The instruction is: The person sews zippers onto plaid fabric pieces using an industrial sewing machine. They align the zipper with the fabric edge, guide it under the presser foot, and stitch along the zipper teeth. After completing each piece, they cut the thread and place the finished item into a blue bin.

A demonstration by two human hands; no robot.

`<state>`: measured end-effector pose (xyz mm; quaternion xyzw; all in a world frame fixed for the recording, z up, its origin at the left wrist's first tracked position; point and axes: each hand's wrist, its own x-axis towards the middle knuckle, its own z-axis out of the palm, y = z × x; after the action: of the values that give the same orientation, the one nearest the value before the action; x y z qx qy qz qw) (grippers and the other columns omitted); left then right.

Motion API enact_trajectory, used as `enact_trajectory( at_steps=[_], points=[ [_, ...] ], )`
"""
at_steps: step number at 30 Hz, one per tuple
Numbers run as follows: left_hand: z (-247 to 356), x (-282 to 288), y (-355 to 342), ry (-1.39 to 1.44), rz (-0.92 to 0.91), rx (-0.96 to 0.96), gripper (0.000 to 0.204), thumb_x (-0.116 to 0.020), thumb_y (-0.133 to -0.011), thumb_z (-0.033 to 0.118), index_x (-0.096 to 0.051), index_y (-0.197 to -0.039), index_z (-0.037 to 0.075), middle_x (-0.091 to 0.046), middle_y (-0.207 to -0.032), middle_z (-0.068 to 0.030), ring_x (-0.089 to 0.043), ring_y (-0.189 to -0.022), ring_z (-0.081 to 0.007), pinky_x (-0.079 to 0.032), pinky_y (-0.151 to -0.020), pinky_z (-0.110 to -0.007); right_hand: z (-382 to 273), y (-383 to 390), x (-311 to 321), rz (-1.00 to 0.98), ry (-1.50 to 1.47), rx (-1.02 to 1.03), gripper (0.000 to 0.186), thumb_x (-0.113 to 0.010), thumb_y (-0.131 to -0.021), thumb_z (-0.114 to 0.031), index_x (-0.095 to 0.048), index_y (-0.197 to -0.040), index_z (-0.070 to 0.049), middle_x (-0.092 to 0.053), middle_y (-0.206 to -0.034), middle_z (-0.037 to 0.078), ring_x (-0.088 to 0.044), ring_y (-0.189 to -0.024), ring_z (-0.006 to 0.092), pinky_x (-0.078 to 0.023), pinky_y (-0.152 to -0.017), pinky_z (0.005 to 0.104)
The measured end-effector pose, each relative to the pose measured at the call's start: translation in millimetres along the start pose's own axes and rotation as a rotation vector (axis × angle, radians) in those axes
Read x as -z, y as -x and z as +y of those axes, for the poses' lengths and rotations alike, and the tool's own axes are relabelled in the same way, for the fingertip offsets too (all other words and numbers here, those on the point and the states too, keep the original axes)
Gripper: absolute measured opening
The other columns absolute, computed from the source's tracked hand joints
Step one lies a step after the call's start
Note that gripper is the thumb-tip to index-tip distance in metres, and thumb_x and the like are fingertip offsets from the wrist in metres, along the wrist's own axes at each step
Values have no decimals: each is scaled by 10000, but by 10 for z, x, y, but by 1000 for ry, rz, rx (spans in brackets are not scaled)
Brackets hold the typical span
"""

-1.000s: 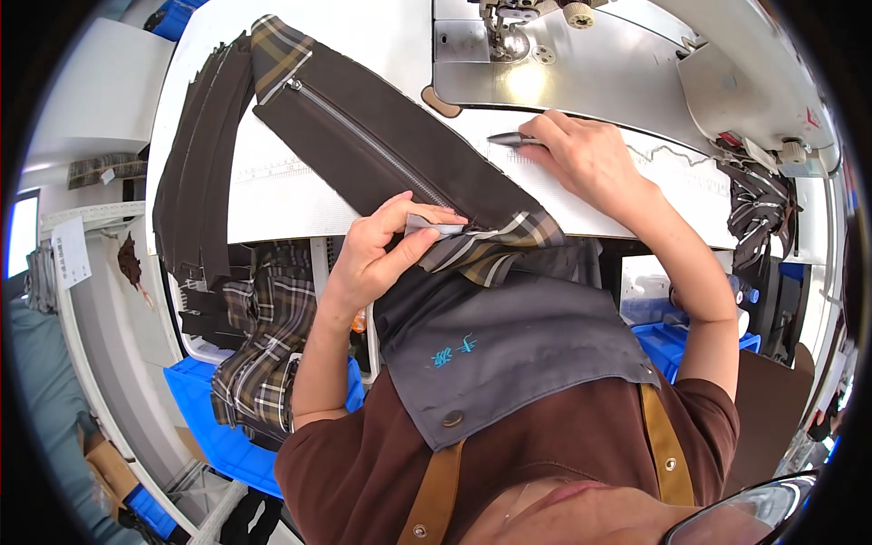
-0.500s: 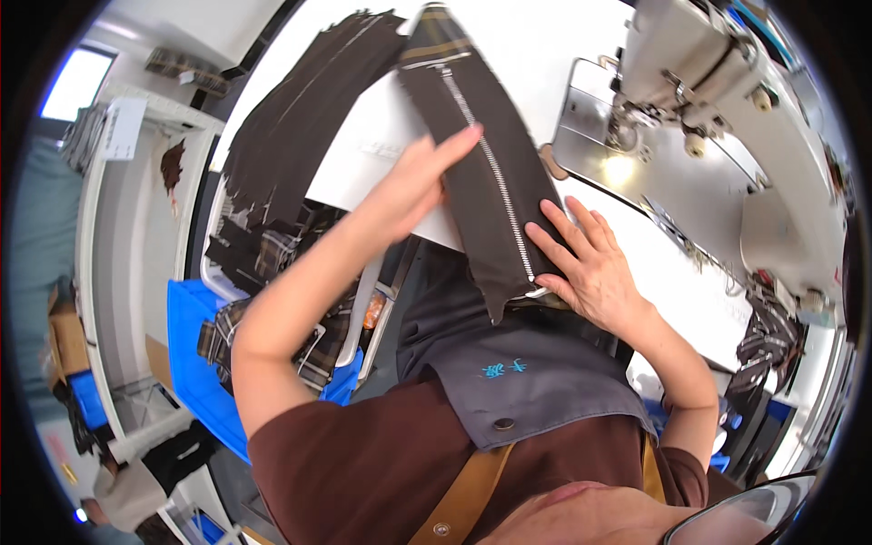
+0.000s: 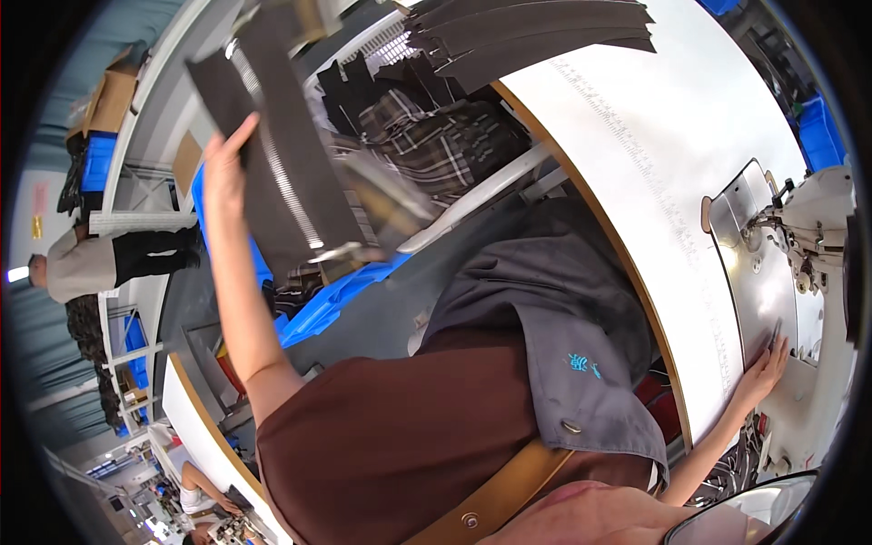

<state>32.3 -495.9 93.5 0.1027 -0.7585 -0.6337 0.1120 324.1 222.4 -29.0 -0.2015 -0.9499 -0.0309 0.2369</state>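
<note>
Rn, the L hand is gripping the dk brown panel by its L edge, one finger reaching across the front twd the silver zip. Panel's hanging in midair on the person's L, well apart from the white tabletop, zip running lengthwise, plaid ends looking blurred. R hand is resting far R, by the metal bed of the sewing machine; fingers are stretching fwd w/ a slim dk tool showing near the tips; can't tell if they're closing on it. Behind the panel, plaid cloth is lying heaped w/ other dk pcs, & blue plastic is showing lower down. Dk strips are lying at the tabletop's L end, jutting past the edge. Person's wearing a maroon top, gray apron & tan strap. In bkgd, a co-worker in light top & dk trousers is standing nr white shelving; another person is sitting or standing low in the L corner, can't tell which.
</note>
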Motion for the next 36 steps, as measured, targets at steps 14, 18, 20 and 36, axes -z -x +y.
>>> enact_trajectory(
  at_steps=[14, 18, 20, 36],
  points=[
    [-1794, -1751, -788, -1535, -892, -282, 299, -558, -753, 200, -698, -969, 47, -694, -897, -150, -682, -835, -303, -544, -704, -380, 103, -27, -121, -15, -4, 78, 301, -482, -959, -176, -609, -1129, 39, -592, -1192, 185, -518, -1137, 370, -368, -1013, 434],
    [-1917, -1962, -664, -1192, -365, -552, 792, -780, -637, 352, -461, -1303, 68, -312, -1441, -187, -280, -1335, -383, -338, -966, -591, 184, -94, -110, -90, 28, 53, 342, -460, -972, -225, -598, -1147, 34, -583, -1190, 198, -510, -1141, 355, -359, -1015, 417],
    [-1846, -2057, -681, -1265, -433, -531, 803, -782, -633, 401, -466, -1293, 70, -298, -1448, -187, -281, -1329, -383, -344, -956, -590, 847, 28, -530, 55, -177, 17, 364, -518, -941, -259, -602, -1111, 52, -593, -1154, 226, -537, -1095, 380, -390, -970, 470],
    [-1837, -1835, -317, -1284, -960, -518, 161, -610, -729, 94, -680, -868, 54, -678, -879, -150, -652, -872, -348, -527, -714, -444, 77, -83, -123, 119, -139, 114, 280, -573, -913, -187, -652, -955, 78, -656, -956, 237, -622, -904, 378, -484, -848, 426]
  ],
)
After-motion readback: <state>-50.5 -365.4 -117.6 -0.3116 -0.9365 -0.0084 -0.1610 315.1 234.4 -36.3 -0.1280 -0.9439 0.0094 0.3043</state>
